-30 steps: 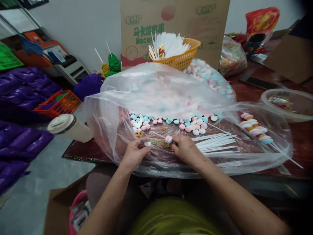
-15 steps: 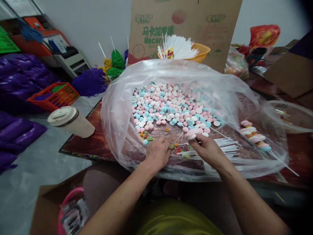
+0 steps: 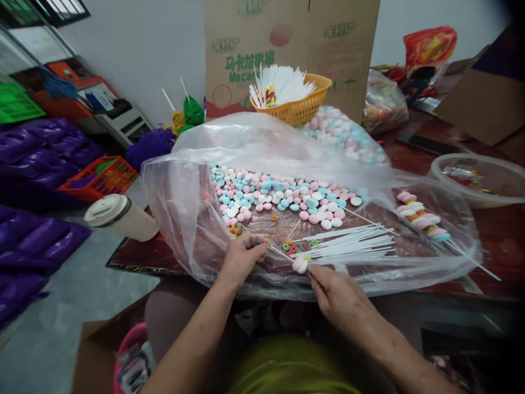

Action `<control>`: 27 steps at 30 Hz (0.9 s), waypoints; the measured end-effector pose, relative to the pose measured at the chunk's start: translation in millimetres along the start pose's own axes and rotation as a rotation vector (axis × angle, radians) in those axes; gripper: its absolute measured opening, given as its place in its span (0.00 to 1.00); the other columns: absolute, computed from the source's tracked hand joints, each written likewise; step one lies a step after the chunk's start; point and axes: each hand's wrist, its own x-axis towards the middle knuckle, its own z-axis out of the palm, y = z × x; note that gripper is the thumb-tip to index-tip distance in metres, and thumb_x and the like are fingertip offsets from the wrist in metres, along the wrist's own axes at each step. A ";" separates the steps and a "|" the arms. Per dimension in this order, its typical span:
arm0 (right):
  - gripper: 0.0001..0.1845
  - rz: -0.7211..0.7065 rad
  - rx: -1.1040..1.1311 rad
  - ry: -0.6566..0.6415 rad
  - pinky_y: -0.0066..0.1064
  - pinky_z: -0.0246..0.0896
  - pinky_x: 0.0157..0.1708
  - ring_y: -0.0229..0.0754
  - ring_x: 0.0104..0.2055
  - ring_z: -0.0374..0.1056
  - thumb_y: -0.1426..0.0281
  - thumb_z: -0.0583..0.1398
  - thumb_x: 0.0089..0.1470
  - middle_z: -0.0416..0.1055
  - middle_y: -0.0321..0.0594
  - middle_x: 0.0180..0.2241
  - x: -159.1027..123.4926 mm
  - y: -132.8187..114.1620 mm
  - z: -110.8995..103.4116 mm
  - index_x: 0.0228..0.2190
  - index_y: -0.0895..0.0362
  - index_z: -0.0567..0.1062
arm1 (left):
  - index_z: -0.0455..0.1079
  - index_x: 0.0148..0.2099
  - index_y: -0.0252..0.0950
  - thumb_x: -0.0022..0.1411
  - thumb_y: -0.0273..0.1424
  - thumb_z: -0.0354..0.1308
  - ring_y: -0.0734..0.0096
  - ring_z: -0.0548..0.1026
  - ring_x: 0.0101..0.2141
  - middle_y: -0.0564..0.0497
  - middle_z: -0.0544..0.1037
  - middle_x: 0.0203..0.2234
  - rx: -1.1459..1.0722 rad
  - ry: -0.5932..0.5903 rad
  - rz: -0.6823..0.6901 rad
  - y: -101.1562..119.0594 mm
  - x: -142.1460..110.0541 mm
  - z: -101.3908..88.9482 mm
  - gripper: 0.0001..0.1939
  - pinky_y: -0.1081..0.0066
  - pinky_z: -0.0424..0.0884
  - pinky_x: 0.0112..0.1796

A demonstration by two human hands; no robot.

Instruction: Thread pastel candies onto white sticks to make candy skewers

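Observation:
My left hand (image 3: 245,257) pinches the end of a thin white stick (image 3: 281,252) over the near edge of a clear plastic bag (image 3: 246,139). At the stick's other end sit a pink and a white candy (image 3: 300,265), pressed together. The closed fingers of my right hand (image 3: 334,284) grip that end beside the candies; whether they hold the candy or the stick itself is hidden. Small coloured ring candies (image 3: 292,249) lie just beyond my hands. Loose white sticks (image 3: 348,243) spread behind my right hand, and pink, white and blue candies (image 3: 279,191) are heaped in the bag.
A finished-looking candy skewer (image 3: 422,216) lies at the right. Behind stand a yellow basket of white sticks (image 3: 301,112) and a large cardboard box (image 3: 287,33). A lidded cup (image 3: 123,216) leans at the table's left edge; a clear tub (image 3: 471,197) is at the right.
My right hand has come down and nearer with the pink and white candies. My left hand has moved slightly left and now pinches the stick. The view has shifted.

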 end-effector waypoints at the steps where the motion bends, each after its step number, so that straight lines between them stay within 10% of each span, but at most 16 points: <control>1: 0.13 -0.002 -0.021 -0.003 0.29 0.50 0.28 0.41 0.30 0.66 0.73 0.46 0.55 0.70 0.40 0.26 0.1 -1.2 0.2 0.30 0.56 0.69 | 0.70 0.31 0.32 0.44 0.32 0.64 0.75 0.72 0.22 0.54 0.74 0.20 -0.097 -0.024 -0.029 0.4 -2.8 0.3 0.12 0.75 0.68 0.25; 18: 0.13 0.127 -0.268 -0.120 0.31 0.43 0.23 0.44 0.31 0.69 0.76 0.48 0.55 0.73 0.42 0.31 -1.7 -21.0 -2.2 0.35 0.56 0.70 | 0.71 0.30 0.32 0.37 0.26 0.65 0.77 0.72 0.21 0.56 0.74 0.19 -0.294 0.046 -0.101 -4.9 -14.8 10.1 0.13 0.75 0.69 0.28; 27: 0.13 0.149 -0.373 -0.080 0.31 0.39 0.21 0.45 0.28 0.70 0.77 0.48 0.54 0.73 0.43 0.30 -5.9 -27.9 4.2 0.36 0.56 0.70 | 0.71 0.33 0.34 0.45 0.28 0.60 0.74 0.74 0.27 0.54 0.76 0.24 0.064 0.158 0.208 -13.7 -23.1 15.0 0.09 0.76 0.69 0.30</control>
